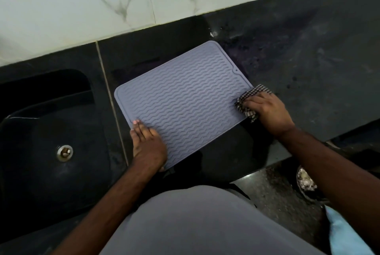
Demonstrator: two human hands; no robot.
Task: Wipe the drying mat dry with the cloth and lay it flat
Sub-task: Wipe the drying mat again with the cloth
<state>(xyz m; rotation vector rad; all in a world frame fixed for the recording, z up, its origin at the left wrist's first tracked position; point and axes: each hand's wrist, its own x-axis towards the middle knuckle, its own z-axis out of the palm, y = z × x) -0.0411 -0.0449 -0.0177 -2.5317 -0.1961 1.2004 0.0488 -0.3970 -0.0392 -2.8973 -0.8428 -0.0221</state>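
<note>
Right hand [267,109] grips the bunched cloth [249,100] on the mat's [185,94] right edge. Left hand [147,141], fingers straight, presses the near-left corner. Mat lies flat on the counter [308,59]; bare counter beyond the cloth, sink [51,131] left.

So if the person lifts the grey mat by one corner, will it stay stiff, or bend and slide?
The mat looks thin and ribbed like silicone, so it would probably droop when lifted. The left hand presses it flat while the right hand wipes with the cloth, which suggests it could slide on the glossy counter. It seems light and not fragile.
</note>
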